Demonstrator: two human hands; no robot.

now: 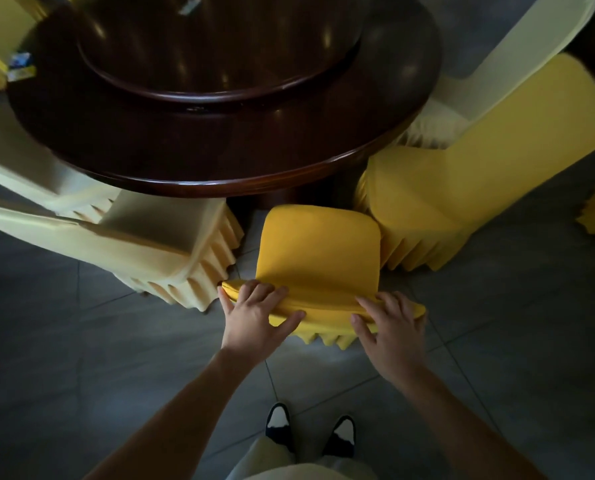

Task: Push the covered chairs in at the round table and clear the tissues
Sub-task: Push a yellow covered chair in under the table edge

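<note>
Grey tiled floor (pixel 497 323), black-and-white shoes (pixel 278 426), perhaps sneakers

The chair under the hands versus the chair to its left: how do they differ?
The middle chair wears a deep yellow cover; the left chair a pale cream one. The left hand and right hand grip the middle chair's back; nobody touches the left chair. Both have pleated skirts and face the round table.

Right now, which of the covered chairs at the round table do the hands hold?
The deep yellow chair in the middle: the left hand and right hand grip its backrest top. Its neighbours stand untouched.
</note>
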